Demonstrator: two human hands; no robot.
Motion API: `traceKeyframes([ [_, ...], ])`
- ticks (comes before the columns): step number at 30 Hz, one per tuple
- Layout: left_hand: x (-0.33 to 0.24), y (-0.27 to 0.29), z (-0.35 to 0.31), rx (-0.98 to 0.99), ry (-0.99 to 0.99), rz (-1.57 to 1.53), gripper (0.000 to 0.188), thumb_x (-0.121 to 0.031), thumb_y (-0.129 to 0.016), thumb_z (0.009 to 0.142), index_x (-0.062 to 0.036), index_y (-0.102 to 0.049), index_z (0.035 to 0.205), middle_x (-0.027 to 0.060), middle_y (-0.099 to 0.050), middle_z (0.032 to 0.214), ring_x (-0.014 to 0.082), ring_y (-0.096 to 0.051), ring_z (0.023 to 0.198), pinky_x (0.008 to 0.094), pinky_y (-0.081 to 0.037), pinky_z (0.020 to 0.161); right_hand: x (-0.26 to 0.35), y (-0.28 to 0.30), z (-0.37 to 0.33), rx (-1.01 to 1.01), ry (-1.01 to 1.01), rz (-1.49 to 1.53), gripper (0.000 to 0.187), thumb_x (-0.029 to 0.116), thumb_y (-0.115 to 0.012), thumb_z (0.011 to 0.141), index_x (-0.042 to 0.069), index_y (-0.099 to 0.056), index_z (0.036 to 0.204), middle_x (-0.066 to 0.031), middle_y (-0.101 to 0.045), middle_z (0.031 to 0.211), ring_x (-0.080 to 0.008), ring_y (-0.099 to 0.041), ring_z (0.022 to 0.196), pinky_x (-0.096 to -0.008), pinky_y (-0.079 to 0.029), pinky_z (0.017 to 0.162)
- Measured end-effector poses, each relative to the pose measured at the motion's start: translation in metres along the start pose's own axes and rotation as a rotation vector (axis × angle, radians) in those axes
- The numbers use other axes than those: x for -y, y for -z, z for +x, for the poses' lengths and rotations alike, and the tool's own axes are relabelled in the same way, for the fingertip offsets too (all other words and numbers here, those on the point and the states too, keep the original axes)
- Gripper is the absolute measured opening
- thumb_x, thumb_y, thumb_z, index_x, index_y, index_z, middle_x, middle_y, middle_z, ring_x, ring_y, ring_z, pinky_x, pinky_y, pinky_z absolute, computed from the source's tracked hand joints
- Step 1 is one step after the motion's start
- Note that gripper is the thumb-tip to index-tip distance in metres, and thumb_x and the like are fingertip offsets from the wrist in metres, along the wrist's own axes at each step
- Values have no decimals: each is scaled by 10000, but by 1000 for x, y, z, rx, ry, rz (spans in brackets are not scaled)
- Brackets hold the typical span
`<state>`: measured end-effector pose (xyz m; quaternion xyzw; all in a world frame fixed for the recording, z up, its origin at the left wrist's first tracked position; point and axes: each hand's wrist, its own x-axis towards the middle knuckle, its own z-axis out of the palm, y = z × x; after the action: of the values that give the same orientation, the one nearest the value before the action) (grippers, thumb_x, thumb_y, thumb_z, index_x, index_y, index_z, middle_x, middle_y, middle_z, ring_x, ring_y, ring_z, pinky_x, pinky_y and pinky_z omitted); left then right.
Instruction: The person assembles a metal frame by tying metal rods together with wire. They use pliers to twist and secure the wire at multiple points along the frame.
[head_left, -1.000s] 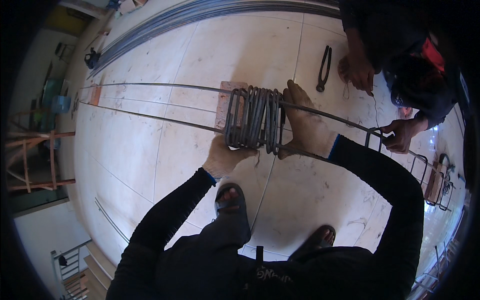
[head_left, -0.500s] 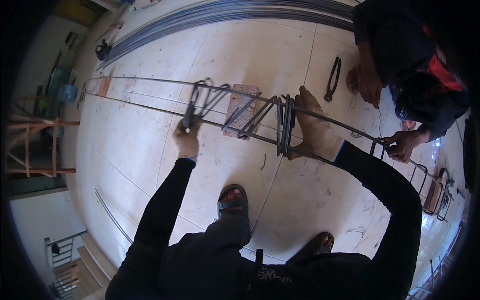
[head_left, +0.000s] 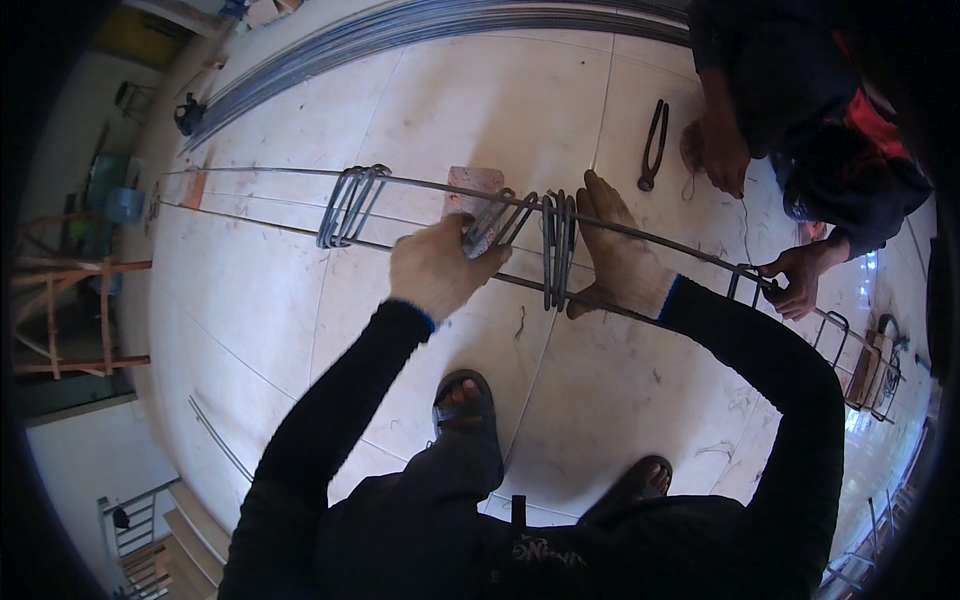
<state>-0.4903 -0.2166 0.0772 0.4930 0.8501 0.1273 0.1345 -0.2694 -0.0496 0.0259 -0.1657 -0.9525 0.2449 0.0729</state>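
Steel loops (head_left: 558, 250) in groups encircle two long bars (head_left: 660, 242) above the tiled floor (head_left: 560, 400).
Left hand (head_left: 437, 268) curls at slanted loops, pinch cannot be told; right hand (head_left: 622, 252) spreads wide beside upright ones. Brick (head_left: 472, 178) lies beneath the bars; pincers (head_left: 652, 150) beyond, bar bundle (head_left: 430, 30) farthest.

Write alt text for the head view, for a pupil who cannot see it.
A person's gloved left hand grasps some bent metal loops strung around two long rods, while the gloved right hand is open beside another bunch. A brick and pincers lie on the pale floor; a co-worker's hand is at the rods, right.
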Motion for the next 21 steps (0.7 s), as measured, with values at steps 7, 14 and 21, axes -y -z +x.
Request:
traceKeyframes([
  [7,93,-9,21,-233,85,152,313,-414,-678,1004,-134,-812,1042,177,-794,920,415,-769,876,531,-581,780,-2,-7,-2,-15,-10,12,1474,473,-1108,465,-123,-351,1581,-410,-255,1632,-592,-276,1554,-591,-307,1318],
  [14,94,-7,9,-718,-28,363,385,-379,-808,922,-103,-782,1189,127,-797,1006,359,-764,989,484,-573,910,1,-2,-1,-20,13,-16,1466,480,-1103,469,-130,-361,1576,-392,-271,1638,-583,-270,1570,-581,-294,1328],
  [21,-47,-21,1,265,-11,-412,390,-359,-757,1000,6,-774,1137,192,-794,1058,341,-759,1024,443,-564,940,-8,-6,-5,-56,42,-18,1470,521,-1093,483,-89,-368,1607,-384,-319,1641,-569,-288,1570,-572,-299,1326],
])
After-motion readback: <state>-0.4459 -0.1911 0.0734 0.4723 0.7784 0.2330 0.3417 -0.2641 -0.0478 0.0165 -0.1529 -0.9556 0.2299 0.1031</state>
